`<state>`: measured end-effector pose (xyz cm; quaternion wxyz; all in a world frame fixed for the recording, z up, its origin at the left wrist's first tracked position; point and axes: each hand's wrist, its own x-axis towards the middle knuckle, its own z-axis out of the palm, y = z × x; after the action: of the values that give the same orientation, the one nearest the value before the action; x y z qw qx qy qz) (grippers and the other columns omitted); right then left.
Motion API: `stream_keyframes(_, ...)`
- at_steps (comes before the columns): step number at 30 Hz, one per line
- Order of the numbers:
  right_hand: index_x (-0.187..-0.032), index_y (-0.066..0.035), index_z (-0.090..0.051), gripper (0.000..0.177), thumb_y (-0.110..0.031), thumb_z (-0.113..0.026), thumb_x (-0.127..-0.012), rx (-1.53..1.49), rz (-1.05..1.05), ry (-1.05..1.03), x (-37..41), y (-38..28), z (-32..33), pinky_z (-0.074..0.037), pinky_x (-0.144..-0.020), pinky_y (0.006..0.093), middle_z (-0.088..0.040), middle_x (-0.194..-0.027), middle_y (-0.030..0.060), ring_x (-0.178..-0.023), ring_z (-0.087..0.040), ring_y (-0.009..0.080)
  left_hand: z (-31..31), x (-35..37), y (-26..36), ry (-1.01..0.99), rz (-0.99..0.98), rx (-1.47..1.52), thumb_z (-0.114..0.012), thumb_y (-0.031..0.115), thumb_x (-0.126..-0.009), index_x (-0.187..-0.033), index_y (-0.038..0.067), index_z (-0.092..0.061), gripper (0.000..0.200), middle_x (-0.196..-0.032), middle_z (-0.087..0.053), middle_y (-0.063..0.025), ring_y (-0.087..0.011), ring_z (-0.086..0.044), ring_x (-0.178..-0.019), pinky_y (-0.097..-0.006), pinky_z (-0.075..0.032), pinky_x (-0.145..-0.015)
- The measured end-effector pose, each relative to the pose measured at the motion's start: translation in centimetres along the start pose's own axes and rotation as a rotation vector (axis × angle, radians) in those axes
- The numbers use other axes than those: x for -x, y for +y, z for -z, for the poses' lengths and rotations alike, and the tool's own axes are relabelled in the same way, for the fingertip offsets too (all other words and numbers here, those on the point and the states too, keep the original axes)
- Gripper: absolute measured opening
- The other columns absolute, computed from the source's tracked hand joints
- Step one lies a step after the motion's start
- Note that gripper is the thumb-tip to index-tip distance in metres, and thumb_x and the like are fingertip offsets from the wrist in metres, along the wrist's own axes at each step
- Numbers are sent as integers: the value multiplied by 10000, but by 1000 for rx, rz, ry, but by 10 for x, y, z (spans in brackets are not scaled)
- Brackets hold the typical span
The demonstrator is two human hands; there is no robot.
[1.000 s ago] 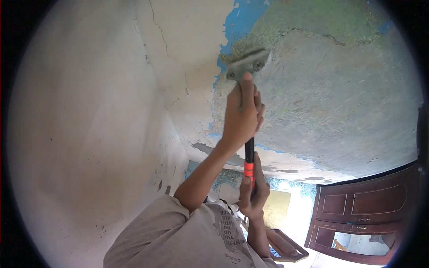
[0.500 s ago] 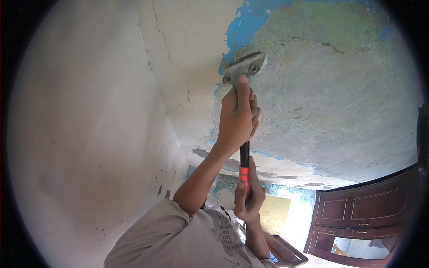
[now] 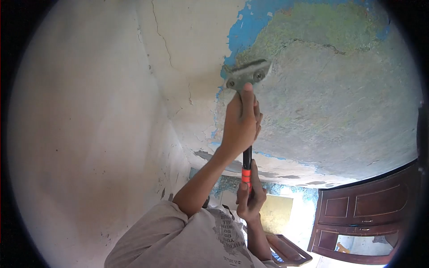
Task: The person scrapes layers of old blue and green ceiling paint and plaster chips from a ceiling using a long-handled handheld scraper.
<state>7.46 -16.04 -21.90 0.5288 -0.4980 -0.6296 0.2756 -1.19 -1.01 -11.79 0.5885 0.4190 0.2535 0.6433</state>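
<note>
My left hand (image 3: 241, 120) is wrapped round the upper shaft of a long-handled scraper (image 3: 246, 160), its thumb laid along the neck below the head. The wide metal scraper head (image 3: 246, 77) has two screws and lies at the ragged edge of the blue paint (image 3: 246, 33) on the wall. Lower down, my right hand (image 3: 251, 201) closes round the black handle by its red-orange band, with the index finger stretched along it. The handle's lower end is hidden by this hand.
Bare grey-green plaster (image 3: 321, 98) spreads to the right, with a crack near its top. Cracked cream wall (image 3: 89, 125) fills the left side. A dark wooden cabinet (image 3: 357, 207) stands at lower right, and a brown-framed object (image 3: 288, 250) is below my right hand.
The scraper head has shifted slightly down and to the right in view, with both hands moving along with it. My grip on the handle looks the same.
</note>
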Motion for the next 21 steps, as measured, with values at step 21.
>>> stream_keyframes(21, -1511, 105, -301, 615, -248, -456, -1033, -54, 24, 42, 4, 19, -10, -354, -434, 220, -491, -554, -17, -438, -435, 45, 1, -1, -3, -23, 14, -64, -374, 558, -1052, -819, 120, -392, 497, -561, -302, 52, -38, -258, -381, -224, -217, -301)
